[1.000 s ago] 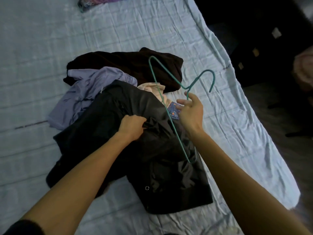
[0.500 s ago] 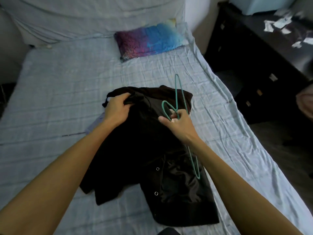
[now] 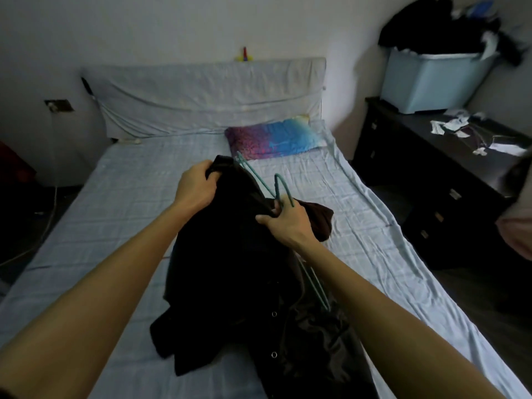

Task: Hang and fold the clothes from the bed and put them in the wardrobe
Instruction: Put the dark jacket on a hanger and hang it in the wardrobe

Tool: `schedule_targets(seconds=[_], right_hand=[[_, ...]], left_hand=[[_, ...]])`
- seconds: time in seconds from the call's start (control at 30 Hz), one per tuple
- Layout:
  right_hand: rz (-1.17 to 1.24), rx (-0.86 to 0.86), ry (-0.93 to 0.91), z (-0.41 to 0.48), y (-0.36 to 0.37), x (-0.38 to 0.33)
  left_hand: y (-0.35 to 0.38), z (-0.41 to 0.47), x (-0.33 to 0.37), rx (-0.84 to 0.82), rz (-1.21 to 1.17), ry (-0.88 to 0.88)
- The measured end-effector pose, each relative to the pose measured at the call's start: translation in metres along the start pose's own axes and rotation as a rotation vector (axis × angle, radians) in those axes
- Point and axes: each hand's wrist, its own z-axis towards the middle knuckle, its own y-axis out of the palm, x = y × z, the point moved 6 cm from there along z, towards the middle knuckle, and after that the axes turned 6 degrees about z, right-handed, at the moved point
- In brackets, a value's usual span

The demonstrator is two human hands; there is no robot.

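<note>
Black jacket [image 3: 230, 254] lifted higher off the bed [image 3: 129, 197], fingers of left hand [image 3: 195, 185] clamped on its collar, fingers of right hand [image 3: 288, 223] gripping teal hanger [image 3: 276, 184]

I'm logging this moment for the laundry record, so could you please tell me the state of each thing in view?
Jacket: top raised, bottom lying on the bed.
Hanger: held up, hook upward.
Left hand: grips the jacket's top.
Right hand: grips the hanger below its hook.
Pillow: flat at the bed's head.
Bin: open, heaped with clothes.
Dresser: drawers shut.
</note>
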Motion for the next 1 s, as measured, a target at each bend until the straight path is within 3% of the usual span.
schedule_targets(seconds=[0.1,0.2,0.37,0.5,0.63,0.73,0.83,1.0], right_hand=[[0.088,0.087,0.013,-0.006,0.001,-0.02],[0.149,0.172,0.063,-0.009,0.01,-0.037],[0.278,0.244,0.122,-0.007,0.012,-0.06],[0.379,0.253,0.136,-0.006,0.01,-0.064],[0.482,0.339,0.182,-0.004,0.0,-0.056],[0.51,0.328,0.196,-0.006,0.003,-0.052],[0.409,0.263,0.113,-0.006,0.0,-0.049],[0.34,0.192,-0.119,0.003,-0.02,-0.055]], left_hand=[[-0.017,-0.036,-0.006,0.128,0.016,-0.047],[-0.025,-0.104,0.004,0.312,-0.153,-0.093],[0.026,-0.181,0.029,-0.019,-0.497,-0.285],[0.023,-0.159,0.046,-0.049,-0.598,-0.23],[0.021,-0.133,0.047,-0.175,-1.044,-0.319],[0.013,-0.118,0.048,-0.007,-0.916,-0.371],[-0.004,-0.097,0.046,0.129,-0.707,-0.27],[-0.052,-0.066,0.037,0.015,-0.354,0.021]])
